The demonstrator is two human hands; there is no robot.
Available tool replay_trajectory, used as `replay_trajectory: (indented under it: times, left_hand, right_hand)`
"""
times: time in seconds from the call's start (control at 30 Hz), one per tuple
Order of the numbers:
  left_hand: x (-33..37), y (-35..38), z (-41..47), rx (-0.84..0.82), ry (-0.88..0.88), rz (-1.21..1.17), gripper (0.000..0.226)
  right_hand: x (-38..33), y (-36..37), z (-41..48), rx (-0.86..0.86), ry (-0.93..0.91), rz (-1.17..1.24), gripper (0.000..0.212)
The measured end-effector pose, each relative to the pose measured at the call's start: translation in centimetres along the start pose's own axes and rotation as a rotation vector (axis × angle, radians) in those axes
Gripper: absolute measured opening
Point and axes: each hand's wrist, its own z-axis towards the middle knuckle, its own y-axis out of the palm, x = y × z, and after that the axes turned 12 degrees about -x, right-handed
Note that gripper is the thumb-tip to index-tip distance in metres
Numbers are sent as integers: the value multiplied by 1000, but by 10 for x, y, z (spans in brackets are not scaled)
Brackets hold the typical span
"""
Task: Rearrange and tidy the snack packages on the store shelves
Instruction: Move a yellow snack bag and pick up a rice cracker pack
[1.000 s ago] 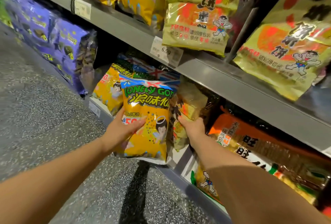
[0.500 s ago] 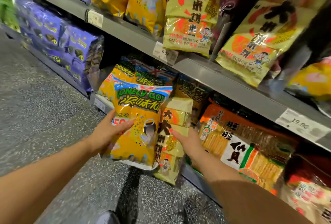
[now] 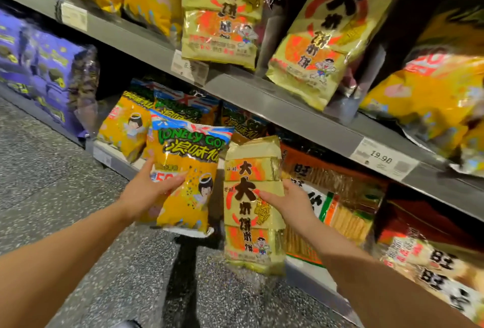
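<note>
Yellow bag [image 3: 188, 178] sits in the left hand [image 3: 146, 194], its grip closed with the thumb across the front. The right hand [image 3: 290, 202] grips the gold pack [image 3: 251, 209] upright by its right edge. Both hang just off the lower shelf [image 3: 112, 161], below the upper shelf [image 3: 288, 110]. A dark slot behind the pack may be a gap. Open floor [image 3: 52, 170] lies left.

This is a shop's snack aisle. A long grey metal shelf [image 3: 288, 107] carries printed price labels on its front edge, one reading 19.90 [image 3: 383, 161]. Above the shelf stand golden rice-cracker bags [image 3: 220, 13]. Below it, yellow Lonely God snack bags [image 3: 125, 128] and purple packs [image 3: 39, 65] crowd a lower tier. Further below lies speckled stone floor [image 3: 39, 170].
</note>
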Motion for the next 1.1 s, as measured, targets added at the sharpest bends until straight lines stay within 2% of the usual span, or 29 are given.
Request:
replay_trajectory:
  times: [0.13,0.17,0.27,0.4,0.5,0.6,0.7,0.77,0.8,0.87,1.0,1.1]
  left_hand:
    - [9,27,23,7,-5,52,123]
    - [14,35,30,-5,14,51,118]
    - [24,59,48,7,119,67,75]
    - [18,78,75,19,237,195,60]
    - [11,84,91,9,231,137,75]
    - [4,87,103,38,200,236,82]
    - [2,91,106,234,83,499,79]
    - [4,98,98,351,119,612,74]
    - [3,102,95,354,153,601,72]
    - [-3,107,88,283,189,588,75]
    - [-18,115,81,108,196,673,108]
    - [-20,110,86,42,244,617,110]
  right_hand:
    - [0,-18,-3,25,-28,-250,20]
    - [4,-21,-2,32,-19,-288,26]
    - [20,-32,3,70,38,-318,34]
    - [37,-43,6,105,62,-326,28]
    - [43,-44,10,127,66,-294,28]
    - [47,-41,14,137,76,-282,32]
    - [50,-37,13,163,63,-208,24]
    - [50,-34,12,186,55,-173,24]
    - [51,-33,12,195,57,-165,24]
    - [50,-30,10,204,52,-166,25]
    - [47,-28,7,211,43,-153,23]
    - [46,-25,6,199,62,-117,22]
